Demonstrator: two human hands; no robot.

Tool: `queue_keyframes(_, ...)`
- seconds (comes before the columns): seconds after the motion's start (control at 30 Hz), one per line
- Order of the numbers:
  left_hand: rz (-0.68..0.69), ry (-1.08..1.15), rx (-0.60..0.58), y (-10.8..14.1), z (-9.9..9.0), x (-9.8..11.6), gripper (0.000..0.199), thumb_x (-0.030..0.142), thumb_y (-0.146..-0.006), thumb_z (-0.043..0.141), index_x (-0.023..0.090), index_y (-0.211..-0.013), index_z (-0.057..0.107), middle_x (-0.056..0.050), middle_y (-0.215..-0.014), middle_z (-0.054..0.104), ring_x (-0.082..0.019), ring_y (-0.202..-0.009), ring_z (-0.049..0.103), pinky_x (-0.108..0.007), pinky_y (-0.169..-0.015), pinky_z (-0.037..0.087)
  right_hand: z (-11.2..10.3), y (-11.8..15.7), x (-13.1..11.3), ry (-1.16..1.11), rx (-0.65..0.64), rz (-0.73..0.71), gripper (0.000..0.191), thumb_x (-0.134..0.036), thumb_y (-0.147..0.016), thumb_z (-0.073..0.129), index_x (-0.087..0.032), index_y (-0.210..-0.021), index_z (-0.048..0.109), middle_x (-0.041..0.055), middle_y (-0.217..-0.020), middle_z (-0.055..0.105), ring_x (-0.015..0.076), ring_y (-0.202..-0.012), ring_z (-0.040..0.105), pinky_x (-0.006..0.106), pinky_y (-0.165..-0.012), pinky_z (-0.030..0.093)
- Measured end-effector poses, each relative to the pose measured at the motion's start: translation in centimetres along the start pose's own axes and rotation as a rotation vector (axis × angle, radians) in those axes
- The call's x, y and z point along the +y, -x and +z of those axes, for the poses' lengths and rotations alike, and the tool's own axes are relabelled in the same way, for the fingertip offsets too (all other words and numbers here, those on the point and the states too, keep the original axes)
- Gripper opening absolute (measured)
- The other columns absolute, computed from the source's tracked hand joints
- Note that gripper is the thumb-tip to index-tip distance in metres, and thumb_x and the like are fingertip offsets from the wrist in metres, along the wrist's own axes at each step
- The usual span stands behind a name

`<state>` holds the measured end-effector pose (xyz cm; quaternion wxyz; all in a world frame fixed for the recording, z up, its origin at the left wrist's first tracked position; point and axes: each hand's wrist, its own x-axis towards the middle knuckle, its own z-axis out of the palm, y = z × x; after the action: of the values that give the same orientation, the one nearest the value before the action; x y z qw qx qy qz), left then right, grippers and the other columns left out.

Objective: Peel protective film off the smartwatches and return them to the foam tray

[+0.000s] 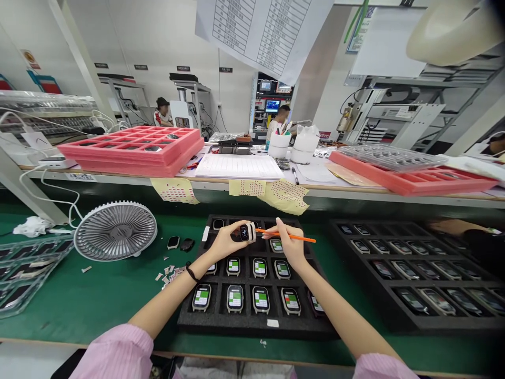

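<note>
Over the black foam tray (221, 327) on the green tabletop (74, 310), your left hand (224, 243) and right hand (290, 247) nearly meet above the tray's far end. Your left hand is narrow, gripping a watch (246, 232) between thumb and fingers, with its dark screen showing; the watch is held clear above the tray. A black band (192, 272) circles that wrist. Your right hand is also narrow, pinching an orange stick (292, 236), whose tip reaches the watch's edge. Pink sleeves (116, 352) enter at the near edge.

Below your hands, rows of watches (235, 298) with green-and-white screens sit in the tray's pockets. To the right lies a second foam tray (437, 327), also holding rows of watches. To the left lie two loose watches (179, 243), scattered paper scraps (169, 276), a round fan (115, 230) and a clear plastic tray (27, 276).

On the far raised shelf (347, 188) are two pink trays (130, 152) (410, 181), a notebook (239, 167) and two white cups (292, 145). Yellow sheets (246, 188) hang from its edge. Two co-workers (162, 111) (279, 120) sit farther back.
</note>
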<state>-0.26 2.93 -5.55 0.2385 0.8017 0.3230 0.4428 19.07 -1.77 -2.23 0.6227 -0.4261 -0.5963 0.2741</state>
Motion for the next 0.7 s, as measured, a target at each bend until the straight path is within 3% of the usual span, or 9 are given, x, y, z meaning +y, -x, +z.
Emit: queue_keyframes(0.7, 0.022, -0.004, -0.008, 0.06, 0.10, 0.11, 0.049, 0.024, -0.071, 0.071, 0.017, -0.118, 0.060, -0.009, -0.114, 0.069, -0.023, -0.096, 0.067, -0.033, -0.080, 0.055, 0.48, 0.18, 0.24, 0.001, -0.053, -0.015, 0.043, -0.048, -0.089, 0.051, -0.021, -0.066, 0.074, 0.0040, -0.059, 0.072, 0.0213, -0.057, 0.071, 0.035, -0.061, 0.059)
